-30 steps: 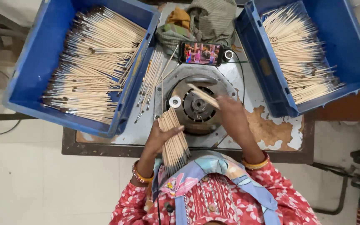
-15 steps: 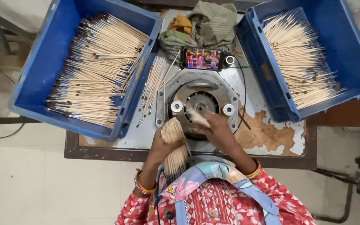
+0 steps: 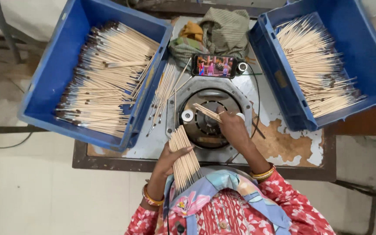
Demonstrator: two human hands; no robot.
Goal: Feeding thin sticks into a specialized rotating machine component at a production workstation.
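My left hand grips a fanned bundle of pale wooden sticks just in front of my chest, at the near edge of the table. My right hand holds a few sticks over the round grey metal machine in the middle of the table, their tips pointing up and left across its dark centre. A small white roller sits on the machine's left side, next to those sticks.
A blue crate full of dark-tipped sticks stands on the left, another blue crate of plain sticks on the right. Loose sticks lie between the left crate and machine. A phone and folded cloths sit behind the machine.
My right hand has shifted to the right over the machine and now holds a few sticks angled across its centre. The left hand keeps its bundle, held slightly lower.
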